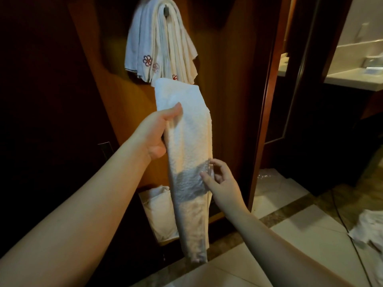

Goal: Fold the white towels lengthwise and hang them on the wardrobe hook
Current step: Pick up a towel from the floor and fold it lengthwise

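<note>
While the left hand (154, 133) grips the towel (187, 154) near its upper part, thumb on the front face and the other fingers hidden behind the cloth, the towel hangs as a long narrow folded strip in front of the wardrobe (232, 100). Top end stands just below the hung towels (159, 42); bottom end dangles above the floor (290, 235).

Hung towels: several white ones draped over the hook (166, 9), fanned out, red flower logos near the lower edges.

Low behind the strip, white cloth (155, 214) sits at the wardrobe base; can't tell what it is.

Right hand (220, 180) is at the strip's right edge, lower-middle. Thumb lies on the front of the cloth, fingers loosely curled and apart at the edge. Blurred, so can't tell if it actually pinches the edge or only touches it.

Further right: dark door frame (267, 100), then a pale counter (356, 79) in the next room. Crumpled white cloth pile (369, 230) on the floor at far right, well apart from the held towel, with a dark cable (350, 235) running past it.
</note>
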The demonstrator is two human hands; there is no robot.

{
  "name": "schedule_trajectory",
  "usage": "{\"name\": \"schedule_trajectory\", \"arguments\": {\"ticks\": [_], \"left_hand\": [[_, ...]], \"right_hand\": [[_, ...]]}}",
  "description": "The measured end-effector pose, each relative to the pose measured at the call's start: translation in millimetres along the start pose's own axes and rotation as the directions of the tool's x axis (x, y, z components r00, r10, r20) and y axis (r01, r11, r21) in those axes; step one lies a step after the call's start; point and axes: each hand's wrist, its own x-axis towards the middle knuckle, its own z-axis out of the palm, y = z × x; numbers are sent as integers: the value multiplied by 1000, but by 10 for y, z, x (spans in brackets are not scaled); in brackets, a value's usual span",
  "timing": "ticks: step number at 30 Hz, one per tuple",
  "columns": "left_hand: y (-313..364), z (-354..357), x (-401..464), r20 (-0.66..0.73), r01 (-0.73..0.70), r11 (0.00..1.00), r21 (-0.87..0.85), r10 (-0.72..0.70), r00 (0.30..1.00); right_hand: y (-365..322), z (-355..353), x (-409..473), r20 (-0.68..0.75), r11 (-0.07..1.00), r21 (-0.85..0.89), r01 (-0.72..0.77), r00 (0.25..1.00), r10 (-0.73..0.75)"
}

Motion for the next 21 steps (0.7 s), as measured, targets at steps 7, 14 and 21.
{"name": "schedule_trajectory", "arguments": {"ticks": [7, 14, 21], "left_hand": [[93, -29, 38, 12, -83, 996, 40, 83, 996], [128, -147, 110, -60, -95, 995, -13, 94, 994], [182, -179, 218, -123, -60, 995, -77, 50, 991]], "right_hand": [[-149, -48, 62, 120, 973, -228, 32, 993, -4], [-233, -65, 14, 51, 983, -150, 107, 994, -101], [-325, -270, 119, 276, 993, 21, -120, 955, 109]]}}
